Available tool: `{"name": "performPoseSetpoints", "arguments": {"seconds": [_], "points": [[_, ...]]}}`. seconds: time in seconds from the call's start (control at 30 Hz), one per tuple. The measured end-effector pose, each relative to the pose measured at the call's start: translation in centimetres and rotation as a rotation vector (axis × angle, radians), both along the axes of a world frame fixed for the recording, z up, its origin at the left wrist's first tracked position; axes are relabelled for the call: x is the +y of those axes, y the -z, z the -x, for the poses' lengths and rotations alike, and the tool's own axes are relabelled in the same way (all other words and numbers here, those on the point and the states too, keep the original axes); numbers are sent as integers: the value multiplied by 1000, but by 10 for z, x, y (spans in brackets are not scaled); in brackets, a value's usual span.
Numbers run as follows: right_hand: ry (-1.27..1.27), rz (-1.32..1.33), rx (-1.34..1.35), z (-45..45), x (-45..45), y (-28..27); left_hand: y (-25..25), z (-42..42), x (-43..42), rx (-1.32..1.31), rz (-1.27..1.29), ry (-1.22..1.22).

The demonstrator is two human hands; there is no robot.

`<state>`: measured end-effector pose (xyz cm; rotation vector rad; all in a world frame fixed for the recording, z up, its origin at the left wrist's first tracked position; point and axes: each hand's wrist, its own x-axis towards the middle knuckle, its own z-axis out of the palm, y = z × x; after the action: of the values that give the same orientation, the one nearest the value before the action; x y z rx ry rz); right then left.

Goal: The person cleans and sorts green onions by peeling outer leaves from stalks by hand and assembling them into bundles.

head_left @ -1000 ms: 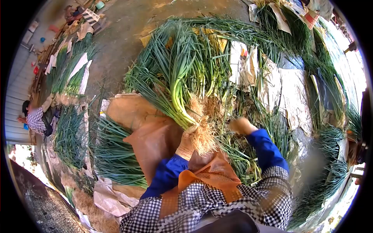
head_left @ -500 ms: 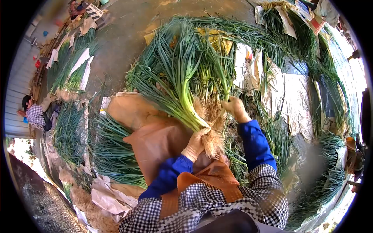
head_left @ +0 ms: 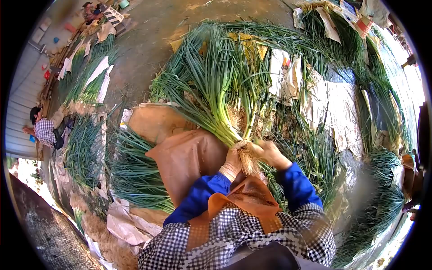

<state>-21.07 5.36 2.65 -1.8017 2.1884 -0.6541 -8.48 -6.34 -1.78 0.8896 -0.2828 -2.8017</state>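
Observation:
A bunch of long green onions [head_left: 221,118] with pale stems fans up and away from me. My left hand [head_left: 231,156] is wrapped round its stems just above the stringy roots [head_left: 248,163]. My right hand [head_left: 271,154] is at the right side of the same root end, its fingers closed at the base of a green onion stalk that leans into the bunch; the fingertips are partly blurred. Beyond the bunch lies a pile of more green onions [head_left: 182,67]. A brown sheet [head_left: 186,153] covers my lap on the left.
More green onions [head_left: 135,173] lie to my left beside crumpled paper [head_left: 128,220]. White paper sacks [head_left: 330,117] and further rows of green onions [head_left: 382,180] are on the right. A person in a checked top [head_left: 44,130] sits at the far left; another person [head_left: 90,12] is farther back.
My right hand has moved down and toward my left hand, bringing a stalk from the pile against the bunch. The bunch now stands more upright in my left hand.

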Motion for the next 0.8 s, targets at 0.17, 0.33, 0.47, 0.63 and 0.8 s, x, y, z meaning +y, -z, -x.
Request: {"name": "performPoseSetpoints", "arguments": {"seconds": [0.17, 0.33, 0.47, 0.63, 0.8], "points": [[372, -815, -324, 37, 24, -66, -19, -7, 1, 214, -89, 92], [573, -28, -1088, 104, -78, 28, -23, -1, 7, 36, 112, 28], [632, 135, 10, 102, -121, 62, -11, 5, 10, -97, 233, -90], [586, 245, -913, 47, -68, 5, -7, 5, 9, -122, 170, -60], [259, -191, -1151, 12, 56, -44, -16, 2, 5, -32, 70, -1]]}}
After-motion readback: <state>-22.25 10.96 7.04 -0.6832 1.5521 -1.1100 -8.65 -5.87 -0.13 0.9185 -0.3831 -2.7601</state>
